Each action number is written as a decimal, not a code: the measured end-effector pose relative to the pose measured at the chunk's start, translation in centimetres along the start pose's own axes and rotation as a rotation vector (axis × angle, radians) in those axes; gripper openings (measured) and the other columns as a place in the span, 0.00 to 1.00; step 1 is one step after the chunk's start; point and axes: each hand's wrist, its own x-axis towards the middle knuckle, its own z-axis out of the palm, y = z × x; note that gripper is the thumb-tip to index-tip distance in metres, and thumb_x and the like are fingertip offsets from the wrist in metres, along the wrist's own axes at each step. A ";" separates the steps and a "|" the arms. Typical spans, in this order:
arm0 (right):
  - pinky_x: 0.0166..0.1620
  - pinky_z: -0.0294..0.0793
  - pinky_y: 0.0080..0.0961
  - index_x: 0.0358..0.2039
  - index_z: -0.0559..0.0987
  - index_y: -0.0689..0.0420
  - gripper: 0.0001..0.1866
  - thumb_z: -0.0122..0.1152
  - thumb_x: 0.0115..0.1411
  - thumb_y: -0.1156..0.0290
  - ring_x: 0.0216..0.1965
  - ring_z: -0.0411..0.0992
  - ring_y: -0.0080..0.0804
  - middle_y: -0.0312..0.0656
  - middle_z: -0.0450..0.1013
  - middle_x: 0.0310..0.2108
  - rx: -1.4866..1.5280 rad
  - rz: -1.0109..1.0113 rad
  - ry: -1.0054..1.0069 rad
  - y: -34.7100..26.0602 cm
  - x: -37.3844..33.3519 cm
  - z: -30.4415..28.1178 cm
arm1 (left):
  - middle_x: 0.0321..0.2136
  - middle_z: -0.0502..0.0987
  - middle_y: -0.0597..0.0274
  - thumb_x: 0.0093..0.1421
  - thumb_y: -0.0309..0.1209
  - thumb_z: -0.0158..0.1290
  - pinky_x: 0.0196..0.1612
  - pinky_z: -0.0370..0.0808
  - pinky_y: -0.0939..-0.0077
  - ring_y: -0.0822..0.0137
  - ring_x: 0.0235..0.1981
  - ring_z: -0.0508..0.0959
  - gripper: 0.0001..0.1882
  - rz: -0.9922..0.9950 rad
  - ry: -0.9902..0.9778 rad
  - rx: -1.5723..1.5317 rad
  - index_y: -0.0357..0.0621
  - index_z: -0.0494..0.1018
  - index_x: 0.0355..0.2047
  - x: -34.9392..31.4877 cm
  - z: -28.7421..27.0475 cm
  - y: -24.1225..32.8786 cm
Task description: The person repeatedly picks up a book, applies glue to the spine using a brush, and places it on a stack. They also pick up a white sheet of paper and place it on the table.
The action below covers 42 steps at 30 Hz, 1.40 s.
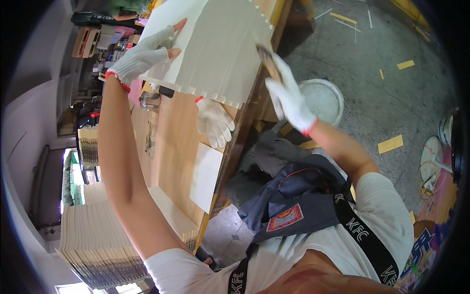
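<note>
Across the table's far end lies a fanned stack of pale sheets (220, 54), its edges stepped in overlapping rows. My left hand (142, 58), in a white knitted glove with bare thumb and fingertip showing, presses on the stack's left part with fingers spread. Off the stack's right edge, my right hand (291, 98), also gloved, is closed around a wooden-handled brush (270, 64). The brush's head is blurred and points toward the sheets; whether it touches them I cannot tell. A spare white glove (214, 122) lies on the table just below the stack.
Beneath my right hand stands a round bucket (342, 105) with whitish contents. A white sheet (205, 177) and a glass jar (149, 100) lie on the wooden table (171, 147). Tall paper stacks (98, 240) rise at the lower left. Yellow strips (390, 144) litter the floor.
</note>
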 end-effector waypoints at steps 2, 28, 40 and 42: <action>0.27 0.74 0.25 0.72 0.48 0.48 0.37 0.50 0.66 0.71 0.24 0.70 0.28 0.47 0.72 0.41 -0.258 -0.114 0.119 2.9 2.0 1.7 | 0.28 0.59 0.75 0.61 0.39 0.59 0.47 0.60 0.83 0.75 0.33 0.61 0.39 0.017 -0.005 -0.026 0.61 0.55 0.71 0.1 0.1 -0.1; 0.60 0.68 0.36 0.70 0.54 0.56 0.35 0.53 0.65 0.67 0.62 0.66 0.50 0.59 0.67 0.59 -0.226 -0.275 0.132 -9.2 7.5 2.9 | 0.28 0.57 0.74 0.63 0.37 0.55 0.40 0.57 0.84 0.75 0.32 0.58 0.39 0.014 -0.032 -0.036 0.55 0.52 0.72 -0.2 0.2 0.9; 0.63 0.64 0.36 0.70 0.54 0.55 0.35 0.52 0.64 0.68 0.63 0.64 0.49 0.56 0.61 0.65 -0.226 -0.298 0.149 -6.6 8.4 4.8 | 0.29 0.56 0.73 0.62 0.35 0.56 0.43 0.57 0.85 0.75 0.34 0.58 0.39 0.021 -0.055 -0.078 0.53 0.53 0.72 0.1 0.3 -0.8; 0.59 0.70 0.38 0.71 0.47 0.54 0.36 0.50 0.66 0.68 0.56 0.71 0.51 0.59 0.64 0.62 -0.504 -0.581 0.175 -1.1 4.5 7.7 | 0.28 0.56 0.73 0.62 0.36 0.56 0.44 0.58 0.84 0.73 0.34 0.59 0.40 0.015 -0.042 -0.003 0.55 0.53 0.72 0.4 -0.3 0.1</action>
